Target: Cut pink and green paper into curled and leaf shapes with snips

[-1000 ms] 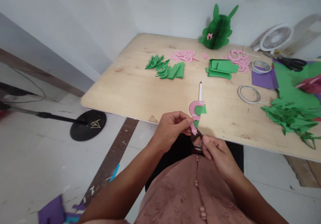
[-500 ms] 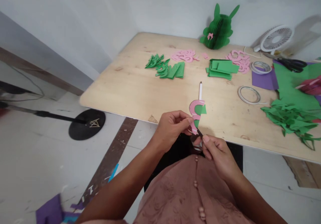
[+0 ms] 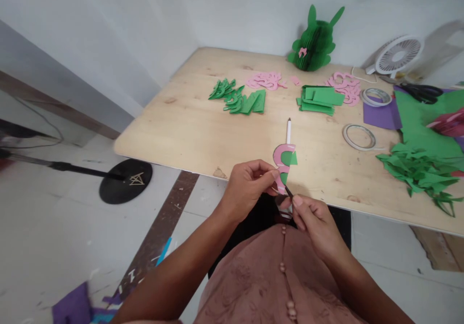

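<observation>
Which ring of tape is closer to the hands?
The tape ring lying alone on bare wood is closer. The other tape ring sits farther back, by the purple paper and fan.

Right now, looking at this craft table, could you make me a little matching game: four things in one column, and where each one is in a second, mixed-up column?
Things:
1. pink cutout
2. white fan
3. green paper rabbit
4. black scissors

Places:
A. standing at the table's far edge, by the wall
B. lying on the green sheet at the far right
C. pinched in the left hand, above the near table edge
D. far right corner, right of the rabbit

Pairs: 1-C, 2-D, 3-A, 4-B
</observation>
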